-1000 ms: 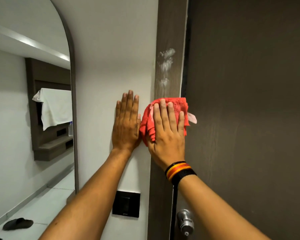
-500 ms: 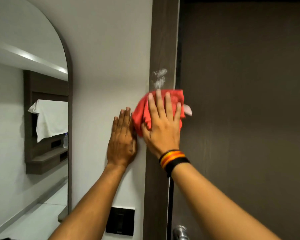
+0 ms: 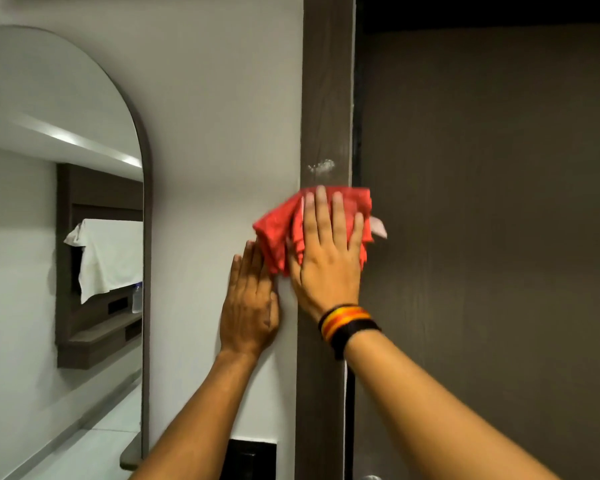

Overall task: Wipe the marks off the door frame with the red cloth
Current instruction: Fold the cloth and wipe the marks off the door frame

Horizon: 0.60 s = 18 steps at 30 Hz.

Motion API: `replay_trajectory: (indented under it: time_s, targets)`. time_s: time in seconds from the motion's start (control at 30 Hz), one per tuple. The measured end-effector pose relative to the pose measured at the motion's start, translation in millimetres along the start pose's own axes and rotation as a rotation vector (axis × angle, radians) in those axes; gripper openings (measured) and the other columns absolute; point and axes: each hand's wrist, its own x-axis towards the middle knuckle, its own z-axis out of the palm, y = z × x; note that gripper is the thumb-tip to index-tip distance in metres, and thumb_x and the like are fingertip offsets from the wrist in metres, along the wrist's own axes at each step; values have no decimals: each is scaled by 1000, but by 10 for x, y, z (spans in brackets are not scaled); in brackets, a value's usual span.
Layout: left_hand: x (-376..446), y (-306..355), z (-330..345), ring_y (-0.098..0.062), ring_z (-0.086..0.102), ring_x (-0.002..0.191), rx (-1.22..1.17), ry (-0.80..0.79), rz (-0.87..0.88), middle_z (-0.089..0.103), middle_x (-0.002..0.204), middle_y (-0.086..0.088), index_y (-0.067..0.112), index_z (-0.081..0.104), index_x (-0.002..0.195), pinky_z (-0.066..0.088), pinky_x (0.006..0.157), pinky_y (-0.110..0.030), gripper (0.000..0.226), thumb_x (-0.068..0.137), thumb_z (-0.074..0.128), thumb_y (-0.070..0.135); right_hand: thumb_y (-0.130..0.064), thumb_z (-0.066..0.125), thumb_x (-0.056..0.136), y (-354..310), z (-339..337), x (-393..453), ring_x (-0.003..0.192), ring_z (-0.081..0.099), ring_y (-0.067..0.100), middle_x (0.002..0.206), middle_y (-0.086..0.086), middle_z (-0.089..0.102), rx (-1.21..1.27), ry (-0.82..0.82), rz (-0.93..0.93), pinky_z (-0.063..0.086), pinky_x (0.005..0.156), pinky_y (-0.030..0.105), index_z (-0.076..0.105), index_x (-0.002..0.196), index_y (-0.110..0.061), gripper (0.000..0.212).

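Fingers of right hand spread flat, pressing red cloth on door frame; left hand flat on wall.

White wall, arched mirror, dark door.

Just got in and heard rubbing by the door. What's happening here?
A person is wiping the door frame. The right hand presses a red cloth flat against it, just below a small patch of white marks not yet wiped. The left hand rests flat on the wall beside it.
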Motion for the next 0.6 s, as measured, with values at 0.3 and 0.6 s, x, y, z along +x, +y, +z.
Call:
replay_trajectory:
  time_s: [0.3,0.6]
  targets:
    - [-4,-3,-1,-30,21,160,22,4,1,26,169,-17,1,30,159,20,131,-49,58,103,41,11,-44,32,99,-25,-121,392,159,2,27,171,6,7,18,-1,43,6,126,57,10,162,-14,73]
    - [-67,-42,71,-24,12,162,55,-17,-8,19,172,-9,9,25,162,10,133,-38,59,105,37,18,-42,27,101,104,-383,1965,159,0,26,172,3,3,-28,-11,49,-1,126,56,6,162,-17,70]
